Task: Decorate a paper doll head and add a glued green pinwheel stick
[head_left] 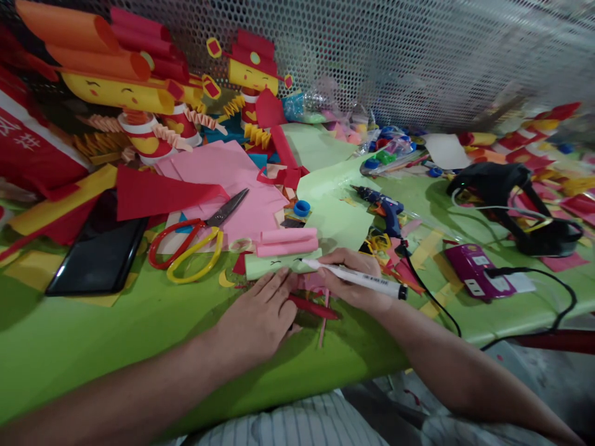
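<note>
A pale green paper roll (260, 266) with small black eye marks lies near the table's front, against a pink rolled paper (287, 241). My left hand (260, 313) rests on the green roll's lower edge, fingers stretched out and gripping nothing. A white marker (367, 280) with a black end is pinched in my right hand (351, 279). The marker's tip touches the green roll beside the right eye mark. Just below, a red pen-like stick (316, 306) and a thin pink strip (322, 328) lie between my hands.
Left of the roll are red-and-yellow scissors (199, 241) and a black phone (100, 248). A blue glue gun (383, 207), a purple power adapter (481, 272) with cables and a black strapped object (515, 207) lie right. Paper figures (251, 77) stand behind, before a perforated metal panel (395, 56).
</note>
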The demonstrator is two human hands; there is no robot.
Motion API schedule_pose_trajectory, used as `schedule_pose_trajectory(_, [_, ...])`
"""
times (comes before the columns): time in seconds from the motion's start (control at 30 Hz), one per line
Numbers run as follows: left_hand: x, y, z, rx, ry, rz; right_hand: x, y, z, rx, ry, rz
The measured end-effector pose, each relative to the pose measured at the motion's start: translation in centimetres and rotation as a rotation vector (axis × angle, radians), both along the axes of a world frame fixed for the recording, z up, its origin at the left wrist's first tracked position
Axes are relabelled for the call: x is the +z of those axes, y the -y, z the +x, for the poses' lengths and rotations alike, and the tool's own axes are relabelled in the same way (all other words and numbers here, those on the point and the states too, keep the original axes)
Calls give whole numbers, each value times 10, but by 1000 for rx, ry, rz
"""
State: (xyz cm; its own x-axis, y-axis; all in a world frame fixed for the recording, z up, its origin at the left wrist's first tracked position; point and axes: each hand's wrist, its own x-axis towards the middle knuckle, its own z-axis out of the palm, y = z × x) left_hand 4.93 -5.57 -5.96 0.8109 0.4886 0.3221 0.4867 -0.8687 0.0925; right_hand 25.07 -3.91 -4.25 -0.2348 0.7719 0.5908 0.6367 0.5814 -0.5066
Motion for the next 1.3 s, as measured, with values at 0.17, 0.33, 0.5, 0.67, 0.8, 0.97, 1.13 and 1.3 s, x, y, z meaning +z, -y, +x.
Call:
schedule_pose_trajectory(0.17, [-1,1,-1,1,-19,-21,0,0,0,-3,5,1])
schedule_pose_trajectory(0.33, [-1,0,-1,1,-21,-7,1,0,1,-15,39,4])
schedule_pose_trajectory(0.5, [1,0,-1,-3,-33,-3,0,0,2,-19,8,-16])
schedule_pose_trajectory(0.67, [1,1,-1,2,-37,-16,0,0,-1,-8,-13,-26])
schedule_pose_trajectory(0.8, [0,0,-1,0,-47,-24,0,1,2,-18,-34,-25])
schedule_pose_trajectory(0.97, [1,0,0,21,-21,6,1,8,11,-147,-156,-75])
schedule_pose_trajectory(1.13, [4,0,0,48,-38,20,1,15,15,-198,-231,-129])
schedule_pose_trajectory(1.3, [8,-1,0,45,-54,34,12,15,6,-69,-276,-202])
